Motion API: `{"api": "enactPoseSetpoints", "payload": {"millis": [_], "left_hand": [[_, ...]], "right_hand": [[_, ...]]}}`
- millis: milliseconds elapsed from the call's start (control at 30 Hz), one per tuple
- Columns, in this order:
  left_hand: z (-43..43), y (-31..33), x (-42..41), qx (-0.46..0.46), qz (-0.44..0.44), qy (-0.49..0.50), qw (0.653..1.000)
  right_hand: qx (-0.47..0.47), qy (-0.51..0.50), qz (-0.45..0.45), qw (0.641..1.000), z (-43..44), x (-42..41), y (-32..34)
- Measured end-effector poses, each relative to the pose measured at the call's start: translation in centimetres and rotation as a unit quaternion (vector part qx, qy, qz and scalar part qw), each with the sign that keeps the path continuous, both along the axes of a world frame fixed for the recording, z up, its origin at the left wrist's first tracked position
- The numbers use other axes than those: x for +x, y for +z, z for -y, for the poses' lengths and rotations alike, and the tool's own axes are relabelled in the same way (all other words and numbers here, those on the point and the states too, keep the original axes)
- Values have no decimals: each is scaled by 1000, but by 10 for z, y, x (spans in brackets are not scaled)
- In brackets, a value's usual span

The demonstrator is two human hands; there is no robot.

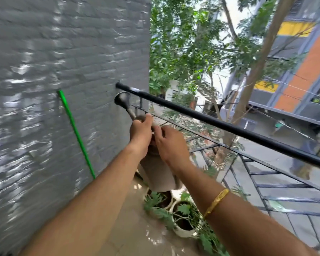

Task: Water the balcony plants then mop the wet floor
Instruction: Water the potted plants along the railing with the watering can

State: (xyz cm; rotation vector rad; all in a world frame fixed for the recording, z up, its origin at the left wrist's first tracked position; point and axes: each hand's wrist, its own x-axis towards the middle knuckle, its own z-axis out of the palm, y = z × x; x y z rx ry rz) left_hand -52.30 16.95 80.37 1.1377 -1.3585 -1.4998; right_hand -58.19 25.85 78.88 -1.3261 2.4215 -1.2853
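Both hands meet at the top of a dull beige-grey, long-spouted watering can (156,172). The left hand (139,133) is curled closed over the top, near where the spout leaves the body. The right hand (169,145) lies against it just beside, fingers (158,129) bent inward; I cannot tell whether they pinch a handle or only steady it, as the hands cover that part. A gold bangle (217,202) sits on the right wrist.

Up and away from the grip, the spout ends in a flared rose (122,98) almost against the grey brick wall (54,71), just under the black metal railing (220,124). Directly below the can stand white pots with leafy green plants (183,217) on the beige tiled floor (129,228), which already gleams wet near them.

In my judgement the rose points at the wall, not the pots, so tipping now would splash brick and floor. The can could also knock the railing.

To the left of the grip a green stick (76,133) leans on the wall; its lower end is hidden behind the left forearm, so whether it is the mop is unclear. The view is blurred throughout.
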Motion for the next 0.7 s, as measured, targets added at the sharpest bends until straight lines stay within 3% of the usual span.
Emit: {"api": "enactPoseSetpoints", "payload": {"millis": [300, 467, 700], "left_hand": [[101, -6, 170, -37, 14, 144, 989], [146, -13, 270, -24, 56, 194, 979], [181, -50, 391, 6, 65, 260, 963]], "right_hand": [[38, 151, -68, 985, 104, 156, 0], [37, 169, 49, 984, 157, 243, 0], [48, 268, 39, 961, 205, 352, -31]]}}
